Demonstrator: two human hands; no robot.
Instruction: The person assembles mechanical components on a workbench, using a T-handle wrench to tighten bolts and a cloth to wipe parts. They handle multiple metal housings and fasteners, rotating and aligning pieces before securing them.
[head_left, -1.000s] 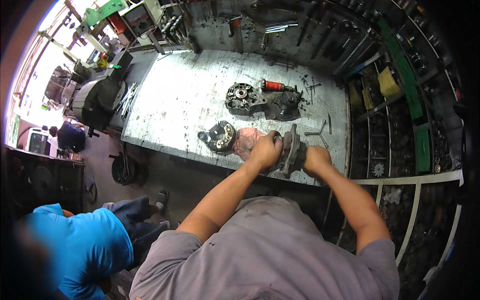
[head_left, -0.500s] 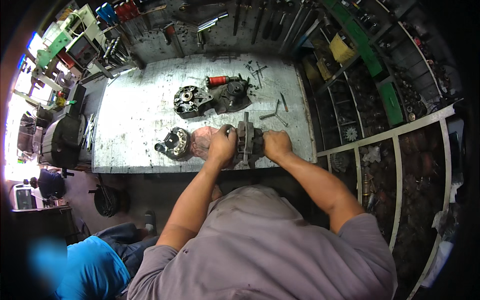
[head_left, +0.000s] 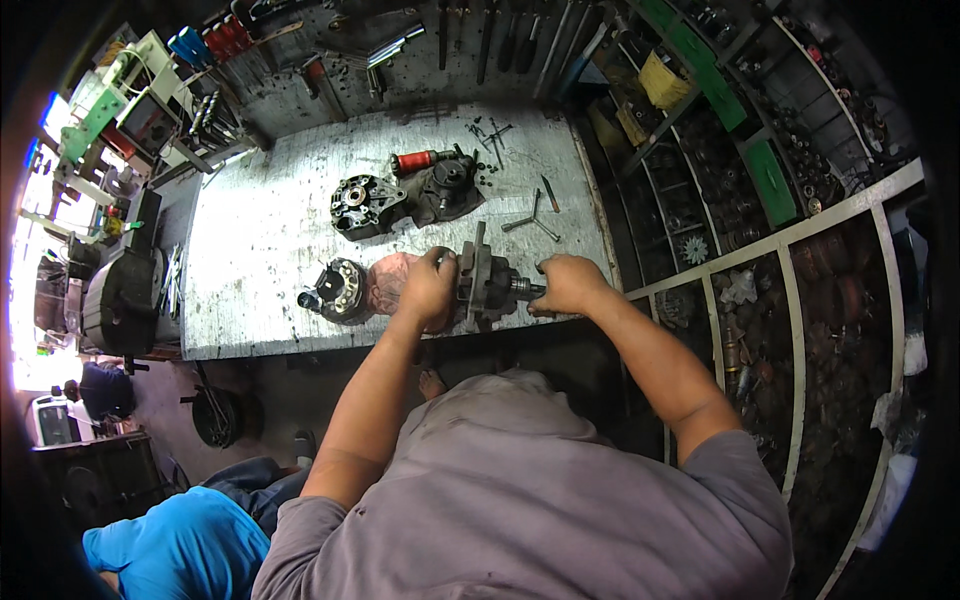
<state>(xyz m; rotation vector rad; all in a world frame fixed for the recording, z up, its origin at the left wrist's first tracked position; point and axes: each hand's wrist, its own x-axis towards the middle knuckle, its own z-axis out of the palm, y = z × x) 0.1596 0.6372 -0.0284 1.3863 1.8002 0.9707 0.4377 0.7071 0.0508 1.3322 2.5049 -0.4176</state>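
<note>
Both hands [head_left: 495, 288] on housing [head_left: 482, 285] — workbench [head_left: 255, 225]

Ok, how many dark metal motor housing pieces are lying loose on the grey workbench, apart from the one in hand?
3: a round dark metal end cover at bench centre, a dark housing touching its right side, and a round winding piece left of the left hand. Smaller parts may be hidden.

Workbench top [head_left: 260, 240]: scuffed matt metal; motor housing [head_left: 485, 285]: grimy cast metal.

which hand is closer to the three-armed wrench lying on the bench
Right. The right hand grips the shaft end just below the three-armed wrench; the left hand holds the metal housing farther left.
</note>
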